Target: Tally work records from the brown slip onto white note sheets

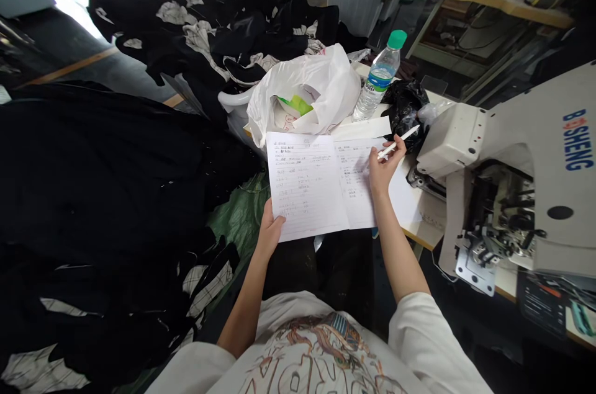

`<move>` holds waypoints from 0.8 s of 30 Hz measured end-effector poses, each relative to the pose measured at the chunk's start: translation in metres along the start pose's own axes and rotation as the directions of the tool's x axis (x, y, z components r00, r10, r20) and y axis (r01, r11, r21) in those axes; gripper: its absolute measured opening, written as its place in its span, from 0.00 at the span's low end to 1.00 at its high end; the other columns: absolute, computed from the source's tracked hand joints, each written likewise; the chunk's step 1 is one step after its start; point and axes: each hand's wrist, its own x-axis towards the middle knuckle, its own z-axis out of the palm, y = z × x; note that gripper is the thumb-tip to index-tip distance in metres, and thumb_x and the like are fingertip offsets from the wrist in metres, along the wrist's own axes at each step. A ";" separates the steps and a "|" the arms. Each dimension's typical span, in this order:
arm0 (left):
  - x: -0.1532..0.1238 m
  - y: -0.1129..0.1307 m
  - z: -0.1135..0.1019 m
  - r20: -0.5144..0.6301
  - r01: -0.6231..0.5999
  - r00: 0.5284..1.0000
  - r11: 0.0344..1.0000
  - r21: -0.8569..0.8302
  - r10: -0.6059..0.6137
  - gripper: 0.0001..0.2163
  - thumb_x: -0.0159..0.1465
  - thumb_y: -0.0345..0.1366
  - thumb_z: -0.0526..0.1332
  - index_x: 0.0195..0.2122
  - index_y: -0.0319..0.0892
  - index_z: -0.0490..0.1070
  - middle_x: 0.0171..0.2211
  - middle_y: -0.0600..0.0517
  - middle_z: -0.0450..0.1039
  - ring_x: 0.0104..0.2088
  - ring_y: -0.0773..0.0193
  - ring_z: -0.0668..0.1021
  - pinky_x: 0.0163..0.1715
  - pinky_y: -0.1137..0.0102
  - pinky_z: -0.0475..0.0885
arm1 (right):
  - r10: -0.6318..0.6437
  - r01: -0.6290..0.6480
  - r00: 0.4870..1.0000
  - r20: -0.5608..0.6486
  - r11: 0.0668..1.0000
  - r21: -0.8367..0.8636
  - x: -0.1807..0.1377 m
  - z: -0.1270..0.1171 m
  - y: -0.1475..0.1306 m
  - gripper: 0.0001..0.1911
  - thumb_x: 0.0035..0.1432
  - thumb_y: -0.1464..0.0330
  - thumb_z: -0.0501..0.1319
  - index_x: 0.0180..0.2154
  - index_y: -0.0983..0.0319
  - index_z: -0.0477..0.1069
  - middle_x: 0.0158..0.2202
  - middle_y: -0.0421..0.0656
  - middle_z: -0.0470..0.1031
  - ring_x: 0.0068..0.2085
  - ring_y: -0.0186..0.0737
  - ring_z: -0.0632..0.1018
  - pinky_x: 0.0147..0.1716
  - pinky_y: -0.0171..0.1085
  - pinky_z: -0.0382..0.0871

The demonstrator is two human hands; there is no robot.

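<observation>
An open notebook with handwritten lines on both pages lies before me, tilted slightly. My left hand grips its lower left edge, the thumb on top of the page and the other fingers hidden underneath. Over the right page, my right hand is closed around a white pen, which points up and to the right. Just behind the notebook sit a white plastic bag, with something bright green inside, and a clear water bottle with a green cap, standing upright.
A white sewing machine occupies the right side, with a black plastic bag beside it. Dark garments heap at the left, and more dark and checked cloth lies behind. A grey bin full of fabric stands at the back.
</observation>
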 end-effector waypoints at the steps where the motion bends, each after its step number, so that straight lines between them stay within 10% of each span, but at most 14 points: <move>1: 0.000 0.000 0.000 0.002 -0.003 1.000 1.000 -0.001 0.003 0.27 0.59 0.33 0.57 0.62 0.46 0.63 0.61 0.45 0.67 0.62 0.48 0.70 0.58 0.55 0.70 | 0.003 -0.003 1.000 0.013 1.000 0.001 0.000 0.000 0.000 0.30 0.55 0.63 0.62 0.57 0.56 0.56 0.45 0.44 0.65 0.33 0.34 0.68 0.29 0.36 0.65; 24: 0.000 0.006 -0.001 0.008 0.014 1.000 0.999 -0.046 -0.013 0.30 0.58 0.32 0.58 0.64 0.47 0.62 0.64 0.46 0.65 0.63 0.47 0.70 0.54 0.58 0.75 | -0.087 0.089 0.996 0.027 0.993 -0.076 0.000 -0.004 -0.001 0.08 0.61 0.64 0.58 0.41 0.58 0.69 0.38 0.40 0.66 0.39 0.37 0.71 0.47 0.42 0.67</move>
